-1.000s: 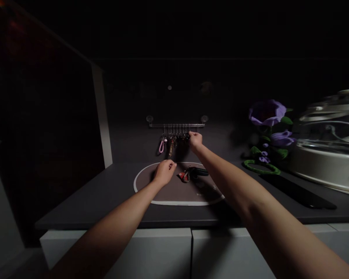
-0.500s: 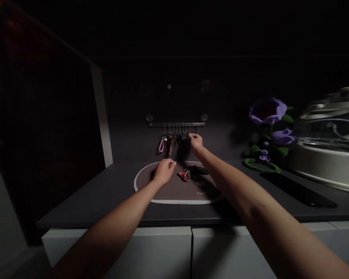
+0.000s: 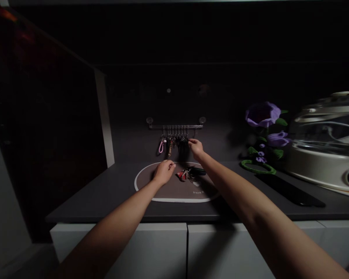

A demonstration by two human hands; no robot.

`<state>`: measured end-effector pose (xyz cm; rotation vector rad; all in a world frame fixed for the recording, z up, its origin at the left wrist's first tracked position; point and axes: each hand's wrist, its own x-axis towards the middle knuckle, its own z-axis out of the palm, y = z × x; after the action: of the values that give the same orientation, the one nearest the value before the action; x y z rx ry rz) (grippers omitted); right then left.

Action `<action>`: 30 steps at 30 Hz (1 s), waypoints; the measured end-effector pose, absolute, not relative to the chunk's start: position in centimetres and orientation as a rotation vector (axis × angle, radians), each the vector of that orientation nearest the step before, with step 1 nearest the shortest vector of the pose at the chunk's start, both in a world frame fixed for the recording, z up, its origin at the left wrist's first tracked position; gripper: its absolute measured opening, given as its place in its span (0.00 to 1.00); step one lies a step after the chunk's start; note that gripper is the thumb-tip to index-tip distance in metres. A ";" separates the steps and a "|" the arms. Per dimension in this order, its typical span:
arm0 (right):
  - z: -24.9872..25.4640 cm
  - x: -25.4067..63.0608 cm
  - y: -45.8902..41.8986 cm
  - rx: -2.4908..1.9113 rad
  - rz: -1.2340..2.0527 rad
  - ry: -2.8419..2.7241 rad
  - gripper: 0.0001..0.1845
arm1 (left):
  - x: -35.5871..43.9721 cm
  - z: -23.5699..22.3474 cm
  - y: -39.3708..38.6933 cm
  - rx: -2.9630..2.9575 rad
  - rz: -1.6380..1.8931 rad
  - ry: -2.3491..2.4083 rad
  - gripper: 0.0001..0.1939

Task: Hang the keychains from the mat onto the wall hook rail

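A clear bar rack (image 3: 176, 126) on the dark wall carries several bunches of keys (image 3: 174, 142), with a pink loop keychain (image 3: 161, 147) at its left end. My right hand (image 3: 196, 149) is just below the rack's right end, its fingers close to the hanging keys and nothing visible in them. My left hand (image 3: 163, 173) rests above the oval brown mat (image 3: 174, 192), fingertips bunched. Next to those fingertips a red keychain (image 3: 182, 175) lies on the mat, joined to a black key fob (image 3: 198, 171).
The dark grey countertop (image 3: 104, 197) ends above white cabinet fronts (image 3: 119, 242). To the right stand purple artificial flowers (image 3: 263, 114), a green ring (image 3: 257, 167), a flat black strip (image 3: 291, 190) and a glass-lidded cream cooker (image 3: 322, 155).
My right hand has dropped slightly from the hanging keys to just below them. My left hand stays nearly still. The whole view has shifted a little as my head moved.
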<state>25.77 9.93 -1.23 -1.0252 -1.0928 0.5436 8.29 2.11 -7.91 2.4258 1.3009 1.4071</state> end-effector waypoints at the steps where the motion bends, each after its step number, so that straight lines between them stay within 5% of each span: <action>1: -1.3 25.8 9.3 -1.043 0.556 -1.080 0.13 | 8.3 -7.9 2.1 2.427 1.414 1.300 0.09; 13: -4.2 29.0 2.5 -1.039 0.615 -1.287 0.09 | 9.8 -4.9 1.0 2.273 1.213 1.344 0.09; 24: -6.3 30.3 0.3 -1.292 0.018 -1.776 0.12 | 13.4 -5.9 2.8 2.289 1.137 1.370 0.09; 30: -6.4 30.2 0.9 -1.382 -0.011 -1.821 0.14 | 13.9 -6.8 3.0 2.461 1.098 1.336 0.12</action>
<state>30.18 0.92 -6.42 -1.3818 -1.8208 -0.0108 13.86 2.99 -6.83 2.4609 1.3357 1.0984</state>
